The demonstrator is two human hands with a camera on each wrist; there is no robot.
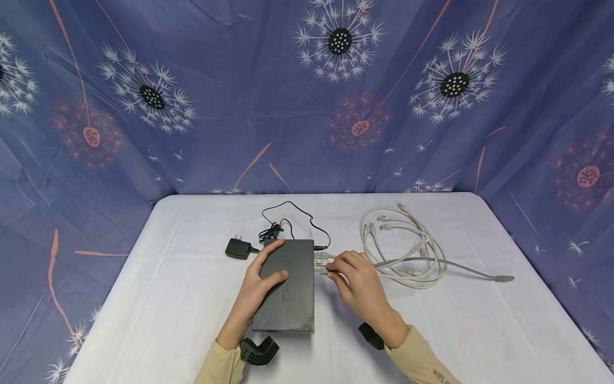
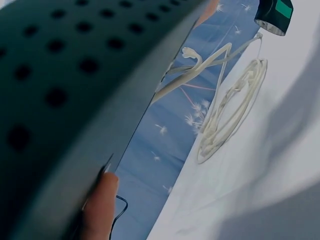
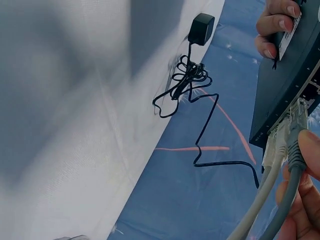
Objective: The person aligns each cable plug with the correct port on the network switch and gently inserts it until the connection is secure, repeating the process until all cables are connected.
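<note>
A dark grey network switch (image 1: 299, 298) is tilted up over the white table, its ports facing right. My left hand (image 1: 259, 280) grips it from the left side, thumb on the top face and fingers (image 3: 270, 24) curled under the bottom. With thumb and fingertips, my right hand (image 1: 362, 280) pinches the grey network cable (image 3: 296, 150) at its boot. Its clear plug (image 3: 299, 114) is right at a port opening. Beside it, pale network cables (image 3: 281, 140) are plugged into the neighbouring ports. The grey cable's other end (image 1: 502, 278) lies to the right.
Coiled off-white network cables (image 1: 417, 287) with several loose plugs lie on the table (image 1: 489, 330) at the right. Behind the switch, a black power adapter (image 1: 238, 248) and its bundled cord (image 1: 271, 231) lie on the cloth. The cord's thin plug (image 1: 320, 248) meets the switch's rear corner.
</note>
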